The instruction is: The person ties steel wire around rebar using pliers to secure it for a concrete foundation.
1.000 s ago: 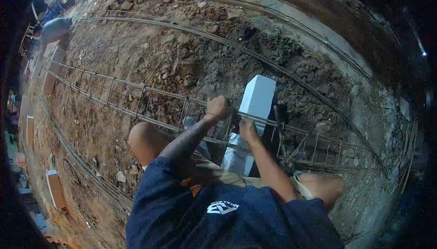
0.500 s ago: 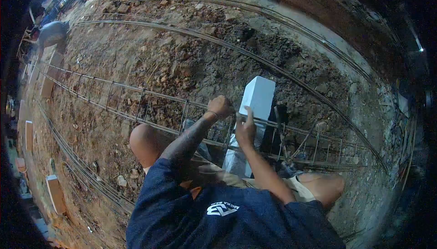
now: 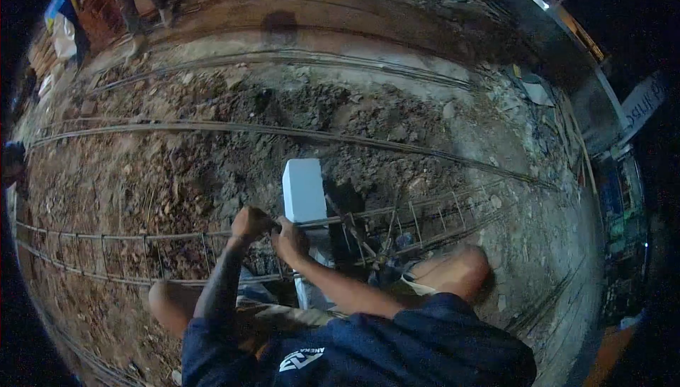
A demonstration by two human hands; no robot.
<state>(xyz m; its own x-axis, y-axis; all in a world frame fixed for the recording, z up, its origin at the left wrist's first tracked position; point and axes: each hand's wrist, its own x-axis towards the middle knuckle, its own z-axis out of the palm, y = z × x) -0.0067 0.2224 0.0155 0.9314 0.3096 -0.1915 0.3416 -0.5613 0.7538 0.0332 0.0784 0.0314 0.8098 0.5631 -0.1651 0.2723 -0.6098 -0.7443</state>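
A long metal frame point(image 3: 144, 237) of thin rods is seen at night above rough soil point(image 3: 205, 196), running from the left edge, across the centre, to the right, where it slants slightly upward. Its upper rod is met by both hands, placed side by side just left of centre. The left hand point(image 3: 251, 224) is curled narrowly around that rod. The right hand point(image 3: 289, 242) is bent inward beside it, its fingers drawn close together; whether anything is held there cannot be told. A white block point(image 3: 304, 190) is crossed by the frame, its long axis running up and down the picture. The right hand is nearer to it, at its lower left.
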